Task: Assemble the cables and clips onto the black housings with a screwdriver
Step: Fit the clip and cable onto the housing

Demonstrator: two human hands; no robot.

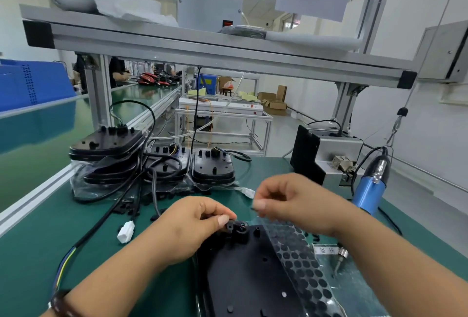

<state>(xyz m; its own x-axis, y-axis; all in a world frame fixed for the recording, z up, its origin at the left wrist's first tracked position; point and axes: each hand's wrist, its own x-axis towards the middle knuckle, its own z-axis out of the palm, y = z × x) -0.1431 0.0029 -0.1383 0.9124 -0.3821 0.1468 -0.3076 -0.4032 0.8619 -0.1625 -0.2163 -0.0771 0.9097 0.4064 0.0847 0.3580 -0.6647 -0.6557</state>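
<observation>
Black housing, far end between hands

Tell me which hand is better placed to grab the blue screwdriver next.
Right, most likely. The right hand is closer to the blue screwdriver, which is on that same side. The left hand pinches a clip on the black housing, farther away.
</observation>
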